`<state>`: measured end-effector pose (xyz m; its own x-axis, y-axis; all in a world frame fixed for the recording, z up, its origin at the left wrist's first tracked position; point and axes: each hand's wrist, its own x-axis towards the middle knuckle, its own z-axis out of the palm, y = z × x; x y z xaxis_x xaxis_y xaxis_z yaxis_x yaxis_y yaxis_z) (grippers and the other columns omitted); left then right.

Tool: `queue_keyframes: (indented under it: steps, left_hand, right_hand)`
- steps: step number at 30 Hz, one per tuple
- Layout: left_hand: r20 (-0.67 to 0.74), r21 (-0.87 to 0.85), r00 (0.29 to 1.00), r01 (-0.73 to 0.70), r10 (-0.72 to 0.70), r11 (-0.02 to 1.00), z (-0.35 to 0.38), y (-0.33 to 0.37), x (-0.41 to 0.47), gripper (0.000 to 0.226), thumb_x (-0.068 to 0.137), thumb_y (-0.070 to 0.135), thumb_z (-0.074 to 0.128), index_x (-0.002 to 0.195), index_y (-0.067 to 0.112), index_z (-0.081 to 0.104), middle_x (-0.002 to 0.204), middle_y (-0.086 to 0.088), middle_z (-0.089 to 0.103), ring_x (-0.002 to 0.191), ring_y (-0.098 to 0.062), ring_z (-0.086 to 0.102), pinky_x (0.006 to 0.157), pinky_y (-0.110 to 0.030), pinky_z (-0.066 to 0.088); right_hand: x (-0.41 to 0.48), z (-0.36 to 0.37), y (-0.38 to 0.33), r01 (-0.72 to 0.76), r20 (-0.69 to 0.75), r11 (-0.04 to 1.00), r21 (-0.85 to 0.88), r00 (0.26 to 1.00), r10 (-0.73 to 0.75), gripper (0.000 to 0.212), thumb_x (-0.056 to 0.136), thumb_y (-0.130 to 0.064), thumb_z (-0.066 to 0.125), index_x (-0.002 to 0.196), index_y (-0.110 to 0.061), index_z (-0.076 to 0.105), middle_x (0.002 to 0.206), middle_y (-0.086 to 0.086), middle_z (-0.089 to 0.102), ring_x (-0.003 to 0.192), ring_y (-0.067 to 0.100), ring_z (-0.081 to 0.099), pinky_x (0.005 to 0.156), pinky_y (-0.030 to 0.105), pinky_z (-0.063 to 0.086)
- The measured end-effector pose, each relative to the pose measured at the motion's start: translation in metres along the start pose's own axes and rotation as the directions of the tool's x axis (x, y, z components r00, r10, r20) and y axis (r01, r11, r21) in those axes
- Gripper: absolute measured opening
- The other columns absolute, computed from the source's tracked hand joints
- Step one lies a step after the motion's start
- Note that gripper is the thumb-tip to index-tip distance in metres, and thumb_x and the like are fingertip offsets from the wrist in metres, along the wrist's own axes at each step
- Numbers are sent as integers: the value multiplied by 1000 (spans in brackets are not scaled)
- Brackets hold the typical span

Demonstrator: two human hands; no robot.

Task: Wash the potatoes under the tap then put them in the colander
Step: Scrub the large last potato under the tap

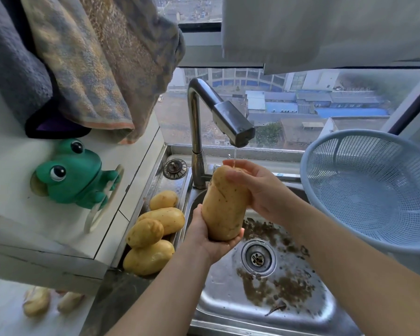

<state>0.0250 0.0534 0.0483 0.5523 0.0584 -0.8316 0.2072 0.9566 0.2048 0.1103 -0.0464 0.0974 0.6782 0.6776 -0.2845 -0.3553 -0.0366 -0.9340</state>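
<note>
Both hands (238, 207) grip one upright potato (224, 204) under the tap (230, 122)

Left edge of sink (228, 309): potatoes (160, 220) piled along it.
Back edge: tap (233, 124) juts forward overhead.
Right edge: colander (374, 190) overhangs.
Front edge: free way in.

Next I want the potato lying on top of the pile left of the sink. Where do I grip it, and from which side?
Grip the top potato across its short middle, coming from above on the sink side. It rests lengthwise on the other potatoes, its upper face is free, and the white ledge crowds its left.
</note>
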Motion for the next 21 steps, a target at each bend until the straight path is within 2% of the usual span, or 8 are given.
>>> queue_keyframes:
  steps: [4,7,10,13,14,16,18,21]
  left_hand:
    - [-16,-9,996,-88,87,996,8,-6,1,56,88,57,57,121,11,57,113,-19,63,94,-37,60,70,-48,50]
    - [-5,99,952,-304,306,948,13,-6,-1,41,87,51,61,114,20,56,111,-16,63,96,-34,62,71,-48,54]
    - [59,276,802,-585,594,762,16,0,-6,28,86,46,65,108,30,59,115,-11,60,105,-32,60,87,-56,53]
    - [196,458,606,-752,771,475,24,6,-14,6,92,44,58,96,40,60,113,5,59,112,-21,57,97,-45,49]
    - [241,485,566,-774,788,408,27,7,-15,6,93,45,55,95,43,60,113,7,59,113,-18,56,98,-41,49]
    - [314,513,536,-790,784,335,33,9,-16,13,93,50,52,100,44,61,118,7,58,113,-15,56,100,-42,47]
    - [345,523,535,-792,771,316,37,9,-14,20,95,49,50,109,41,61,123,5,58,116,-14,54,104,-42,45]
    - [366,540,574,-772,733,336,41,12,-15,25,95,50,48,117,40,54,119,10,55,119,-15,52,106,-44,43]
  right_hand:
    - [2,-3,1,41,-263,996,74,964,-20,20,91,-37,59,103,-25,69,111,8,66,106,29,61,89,46,53]
    - [2,-18,10,-64,-420,978,197,896,144,39,91,-50,53,112,-21,67,114,11,67,105,28,62,86,47,54]
    - [-5,-31,19,-202,-373,930,307,874,313,57,79,-58,66,120,-18,58,117,13,64,105,33,63,81,53,56]
    - [-13,-29,25,-234,-336,863,448,850,405,55,70,-48,78,109,-17,55,116,16,58,104,36,61,80,53,56]
    - [-15,-29,28,-214,-324,837,503,852,412,59,68,-48,79,111,-16,55,117,17,58,104,37,61,80,52,56]
    - [-16,-27,33,-161,-321,808,567,860,397,67,65,-50,78,117,-15,55,118,18,59,104,36,62,79,51,56]
    - [-18,-26,36,-112,-353,805,582,857,375,64,69,-53,75,117,-14,57,117,18,62,103,35,63,80,51,56]
    - [-18,-26,32,-49,-423,824,564,840,339,59,73,-56,71,112,-14,57,115,16,62,101,33,63,80,52,56]
